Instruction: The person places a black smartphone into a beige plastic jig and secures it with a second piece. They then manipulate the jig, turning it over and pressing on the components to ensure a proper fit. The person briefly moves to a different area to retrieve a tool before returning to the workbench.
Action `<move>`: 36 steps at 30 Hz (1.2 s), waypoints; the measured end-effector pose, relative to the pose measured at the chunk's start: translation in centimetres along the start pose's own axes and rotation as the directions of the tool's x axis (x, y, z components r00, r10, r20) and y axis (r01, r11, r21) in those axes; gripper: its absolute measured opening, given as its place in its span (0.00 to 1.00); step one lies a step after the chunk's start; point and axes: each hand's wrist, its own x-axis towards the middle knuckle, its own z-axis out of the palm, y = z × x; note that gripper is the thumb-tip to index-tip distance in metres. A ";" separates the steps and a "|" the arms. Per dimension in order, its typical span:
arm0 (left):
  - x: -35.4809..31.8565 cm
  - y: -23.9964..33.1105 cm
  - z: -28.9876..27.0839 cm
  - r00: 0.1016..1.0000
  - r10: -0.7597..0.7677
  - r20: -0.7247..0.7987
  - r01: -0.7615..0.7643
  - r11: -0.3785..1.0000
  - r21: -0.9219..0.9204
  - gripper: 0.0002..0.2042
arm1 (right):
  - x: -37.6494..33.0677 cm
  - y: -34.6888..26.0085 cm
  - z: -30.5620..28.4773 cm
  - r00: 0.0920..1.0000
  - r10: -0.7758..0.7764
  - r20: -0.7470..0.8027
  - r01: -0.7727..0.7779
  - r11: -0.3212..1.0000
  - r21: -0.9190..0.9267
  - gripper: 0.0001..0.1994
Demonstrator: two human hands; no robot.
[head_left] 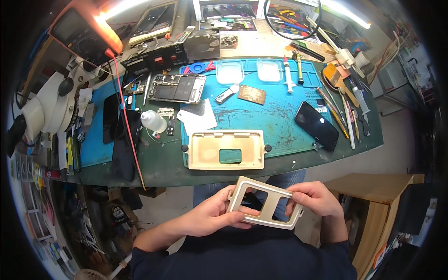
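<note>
Between my hands, just off the bench's front edge, is a gold metal frame [269,205] with two rectangular windows and small side lugs. It tilts down to the right. My left hand [217,213] grips its left end, thumb on the lower rim and fingers behind. My right hand [313,198] pinches the upper right corner with thumb and fingers. Straight ahead on the bench lies a matching gold tray [205,161] with a rectangular opening and a black knob at each side. Beyond it sit a small brown metal plate [252,94] and a small silver-and-black piece [227,94].
A blue mat [275,135] covers the bench middle. On it lie a black phone [317,126], an opened phone [177,88], clear containers [230,72] and a syringe [288,74]. A white bottle [153,121] stands left, near a red cable [125,109]. Tweezers and brushes lie right.
</note>
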 end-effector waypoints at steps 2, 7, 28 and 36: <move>0.0 0.5 0.1 0.998 -0.045 -0.054 0.045 0.999 -0.002 0.28 | 0.0 0.1 -0.2 0.996 -0.087 0.022 0.088 0.996 -0.006 0.16; -0.1 0.7 0.2 0.997 -0.035 -0.062 0.038 0.999 0.039 0.30 | -1.4 -2.7 -3.6 0.775 -0.390 -0.496 0.092 0.848 -0.523 0.29; 8.8 11.9 -1.4 0.798 0.468 -0.379 -0.389 0.881 0.268 0.19 | 0.0 -5.6 -9.7 0.763 -0.436 -0.477 -0.345 0.349 -0.871 0.42; 8.1 11.5 -1.6 0.787 0.462 -0.409 -0.388 0.886 0.253 0.19 | 0.9 -6.2 -11.3 0.792 -0.366 -0.488 -0.332 0.413 -0.848 0.33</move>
